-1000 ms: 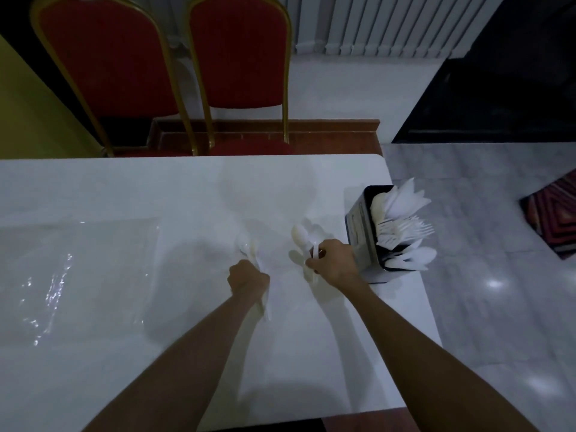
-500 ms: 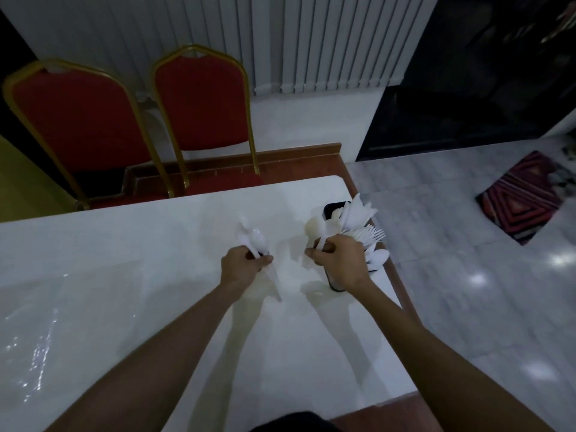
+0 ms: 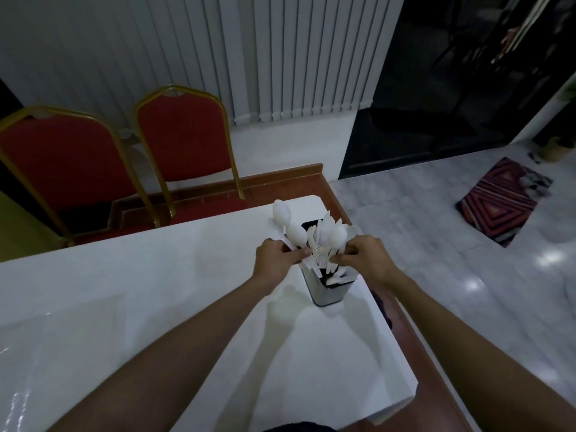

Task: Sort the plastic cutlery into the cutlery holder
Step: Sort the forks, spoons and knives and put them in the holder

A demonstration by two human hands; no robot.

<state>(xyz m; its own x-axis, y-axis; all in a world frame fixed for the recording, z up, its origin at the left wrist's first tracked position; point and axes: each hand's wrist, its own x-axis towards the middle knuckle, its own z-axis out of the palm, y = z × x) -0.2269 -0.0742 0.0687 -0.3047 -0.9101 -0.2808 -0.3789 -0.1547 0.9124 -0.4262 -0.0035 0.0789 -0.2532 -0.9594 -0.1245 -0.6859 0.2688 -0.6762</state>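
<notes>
hands meet over the holder

both hands work at the holder [image 3: 324, 288], which stands upright near the surface's [image 3: 156, 307] far right corner. the left hand [image 3: 274, 260] is clenched on white spoons [image 3: 288, 226]; the right hand [image 3: 366, 260] pinches a spoon [image 3: 338, 236] among the cutlery [image 3: 324, 244] in the holder.

The tabletop [image 3: 124, 307] lies bare across the frame's left and bottom. Right of centre, upright cutlery [image 3: 324, 241] crowds the cutlery holder [image 3: 324, 291], blocking its mouth.
</notes>
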